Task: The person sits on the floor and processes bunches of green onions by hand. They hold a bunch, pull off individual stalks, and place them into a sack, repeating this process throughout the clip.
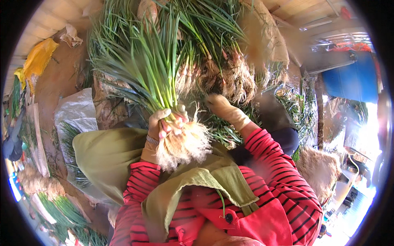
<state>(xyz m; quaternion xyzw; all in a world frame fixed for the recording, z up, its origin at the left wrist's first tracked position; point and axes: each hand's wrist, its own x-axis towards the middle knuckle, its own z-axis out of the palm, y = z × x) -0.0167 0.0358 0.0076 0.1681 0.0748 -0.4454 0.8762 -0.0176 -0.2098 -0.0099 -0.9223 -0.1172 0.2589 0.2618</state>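
My left hand (157, 123) grips a bunch of green garlic (164, 92) just above its pinkish bulbs. The leaves fan away from me, and the pale, shaggy roots (184, 144) hang toward my lap. Light coverings, seemingly gloves, show on both hands, and a watch-like band (152, 140) circles my left wrist. To the right of the bunch, my right hand (226, 109) is held low beside the roots of the piled green garlic (238, 77). Its fingers are curled and blurred, and whether they hold anything is hidden.
Loose leaves and trimmings (227, 135) litter the ground between my knees. A plastic sheet (77, 107) lies to the left, with bundled green garlic (64, 212) farther back. A yellow bag (40, 60) is at the far left. On the right are a blue container (351, 77) and a root-covered bundle (318, 170).
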